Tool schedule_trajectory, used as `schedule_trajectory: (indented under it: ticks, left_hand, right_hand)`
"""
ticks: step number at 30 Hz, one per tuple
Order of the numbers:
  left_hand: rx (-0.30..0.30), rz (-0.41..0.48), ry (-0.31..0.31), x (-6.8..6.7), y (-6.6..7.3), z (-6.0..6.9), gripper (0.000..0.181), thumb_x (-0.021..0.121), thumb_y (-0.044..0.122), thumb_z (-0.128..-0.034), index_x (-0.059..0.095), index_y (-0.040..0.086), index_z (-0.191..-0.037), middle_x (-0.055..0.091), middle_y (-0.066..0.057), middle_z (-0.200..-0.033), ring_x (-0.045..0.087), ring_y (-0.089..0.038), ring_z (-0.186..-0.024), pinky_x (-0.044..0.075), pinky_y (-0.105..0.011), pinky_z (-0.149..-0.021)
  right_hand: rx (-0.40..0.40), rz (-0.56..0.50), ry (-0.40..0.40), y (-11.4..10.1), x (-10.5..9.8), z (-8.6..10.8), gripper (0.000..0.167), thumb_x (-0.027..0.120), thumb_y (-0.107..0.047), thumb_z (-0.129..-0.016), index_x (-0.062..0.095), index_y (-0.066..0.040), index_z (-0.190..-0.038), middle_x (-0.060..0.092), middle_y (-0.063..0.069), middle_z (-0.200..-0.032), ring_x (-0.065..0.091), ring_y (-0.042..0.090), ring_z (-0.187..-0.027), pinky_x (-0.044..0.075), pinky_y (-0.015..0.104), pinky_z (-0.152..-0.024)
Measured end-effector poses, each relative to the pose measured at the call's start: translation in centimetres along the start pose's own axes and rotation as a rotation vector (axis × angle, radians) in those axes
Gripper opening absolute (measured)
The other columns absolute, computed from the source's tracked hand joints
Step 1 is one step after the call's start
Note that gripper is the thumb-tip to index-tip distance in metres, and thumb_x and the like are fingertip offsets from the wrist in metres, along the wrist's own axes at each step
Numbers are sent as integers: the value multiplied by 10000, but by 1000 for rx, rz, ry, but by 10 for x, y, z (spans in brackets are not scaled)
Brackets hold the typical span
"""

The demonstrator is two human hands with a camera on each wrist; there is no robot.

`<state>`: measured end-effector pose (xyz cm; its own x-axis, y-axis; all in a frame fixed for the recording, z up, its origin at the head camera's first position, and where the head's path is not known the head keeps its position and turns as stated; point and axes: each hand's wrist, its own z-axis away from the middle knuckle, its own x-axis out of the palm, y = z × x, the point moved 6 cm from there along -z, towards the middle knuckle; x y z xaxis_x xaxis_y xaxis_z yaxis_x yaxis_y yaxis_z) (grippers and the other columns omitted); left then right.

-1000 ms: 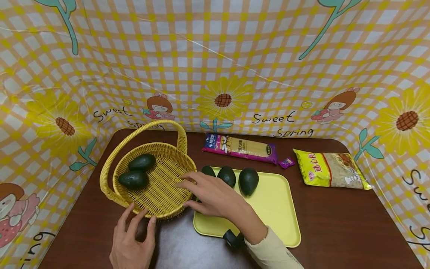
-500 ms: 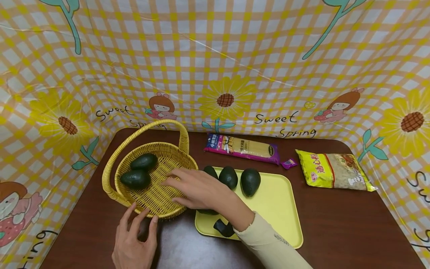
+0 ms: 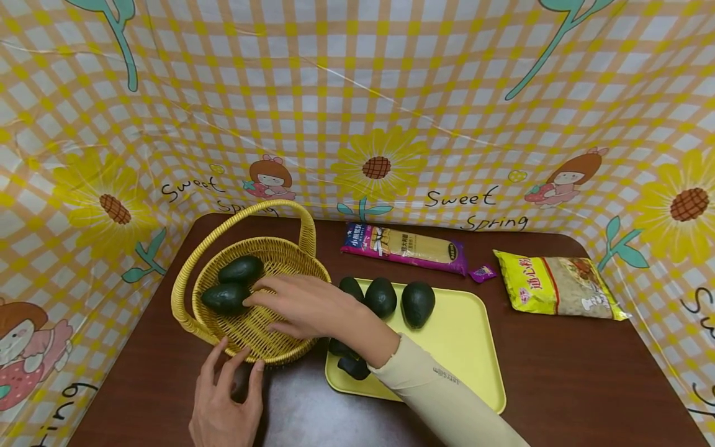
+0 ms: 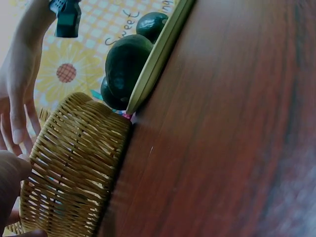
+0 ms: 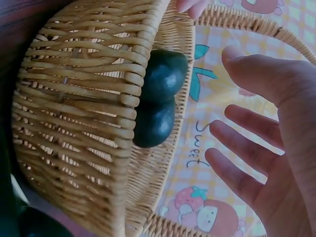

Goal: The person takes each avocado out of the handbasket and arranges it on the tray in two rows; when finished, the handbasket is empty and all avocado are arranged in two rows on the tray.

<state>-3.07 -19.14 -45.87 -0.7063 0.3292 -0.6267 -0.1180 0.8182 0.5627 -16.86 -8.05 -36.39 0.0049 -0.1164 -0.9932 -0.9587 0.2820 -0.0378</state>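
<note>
In the head view, my right hand (image 3: 310, 307) is over the yellow wicker basket (image 3: 285, 357), its fingertips near two dark green avocados (image 3: 226, 299) on the basket's left side. The right wrist view shows that hand (image 5: 266, 148) with fingers spread and nothing held, apart from the avocados (image 5: 165, 74). My left hand (image 3: 226, 397) rests its fingertips at the basket's near rim, fingers loosely bent. Several more avocados (image 3: 418, 304) lie on the yellow tray (image 3: 458, 347); one near its left edge is partly hidden by my right arm.
Behind the tray lies a purple pasta packet (image 3: 404, 248) beside a small purple wrapped piece (image 3: 483, 273). A yellow pasta bag (image 3: 558, 285) lies at the right. The basket's tall handle (image 3: 240, 214) arches over its back left. Checked cloth surrounds the brown table (image 3: 570, 385).
My right hand has moved left, from the basket's right rim to above its middle, near the two avocados. My left hand stays at the near rim.
</note>
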Motion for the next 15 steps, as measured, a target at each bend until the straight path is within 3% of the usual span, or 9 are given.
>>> schedule_trajectory:
  ticks: [15]
  left_hand:
    - [-4,-16,12,0,1,0,332,925,254,-869,832,108,-1151,695,-126,-1394,655,-296,-756,506,-408,-504]
  right_hand:
    - [-17,74,-173,6,17,-47,568,674,-406,-1080,517,-238,-1600,534,21,-1564,633,195,-1311,510,304,-1112]
